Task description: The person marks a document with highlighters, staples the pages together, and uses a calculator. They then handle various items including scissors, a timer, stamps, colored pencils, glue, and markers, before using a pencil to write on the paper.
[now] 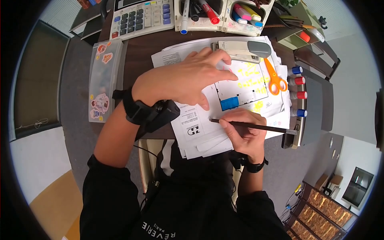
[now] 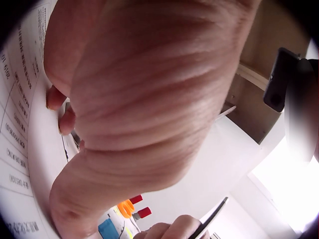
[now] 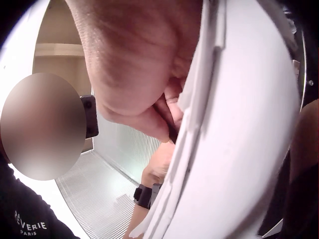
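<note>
In the head view the right hand [image 1: 245, 130] pinches a slim dark pen [image 1: 260, 126], its tip end over the printed papers [image 1: 208, 138] near the lower middle of the stack. The left hand [image 1: 188, 78] lies over the stack's left part, fingers spread toward a grey-white stapler [image 1: 236, 50], thumb down by the sheet; whether it touches the stapler is unclear. Between the hands shows a blue block [image 1: 229, 103] on a drawn plan with yellow marks. The left wrist view shows the left palm [image 2: 144, 94] close up; in the right wrist view the right hand [image 3: 139, 64] is beside the paper edges.
Orange scissors [image 1: 276, 80] lie on the papers' right side. Several capped markers [image 1: 300, 95] stick out along the right edge. A calculator [image 1: 142, 18], pen holders [image 1: 224, 28] and a clear stickered case [image 1: 105, 80] stand around the stack. A dark seat edge is below.
</note>
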Motion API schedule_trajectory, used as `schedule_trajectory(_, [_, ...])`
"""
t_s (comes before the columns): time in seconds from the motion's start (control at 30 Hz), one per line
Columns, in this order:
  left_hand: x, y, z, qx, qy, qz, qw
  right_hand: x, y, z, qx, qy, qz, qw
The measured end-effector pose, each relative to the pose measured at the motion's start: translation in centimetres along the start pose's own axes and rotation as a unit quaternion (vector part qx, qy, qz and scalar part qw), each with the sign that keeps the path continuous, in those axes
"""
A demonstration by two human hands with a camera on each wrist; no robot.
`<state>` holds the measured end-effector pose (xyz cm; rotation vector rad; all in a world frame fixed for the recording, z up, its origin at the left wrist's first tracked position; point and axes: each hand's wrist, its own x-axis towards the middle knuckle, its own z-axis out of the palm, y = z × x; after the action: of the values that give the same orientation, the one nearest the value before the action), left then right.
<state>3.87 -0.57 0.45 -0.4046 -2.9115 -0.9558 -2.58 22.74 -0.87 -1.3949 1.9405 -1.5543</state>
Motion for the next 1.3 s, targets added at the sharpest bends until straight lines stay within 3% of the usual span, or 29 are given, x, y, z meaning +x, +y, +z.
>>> schedule_trajectory(0.13, [0.1, 0.2, -0.1, -0.005, -0.001, 0.002, 1.000, 0.0, 0.0, -0.1, -0.015, -0.003, -0.012, 1.000])
schedule_trajectory(0.2, [0.1, 0.2, -0.1, -0.009, -0.002, 0.002, 1.000, -0.3, 0.3, -0.2, 0.039, 0.041, -0.006, 0.998])
schedule_trajectory(0.47, [0.2, 0.3, -0.3, -0.010, -0.010, -0.009, 1.000, 0.7, 0.5, -0.8, 0.011, -0.006, 0.000, 1.000])
schedule_trajectory(1.3, [0.0, 0.2, -0.1, -0.011, -0.003, -0.006, 1.000, 0.6, 0.4, -0.7, 0.002, -0.011, -0.008, 1.000])
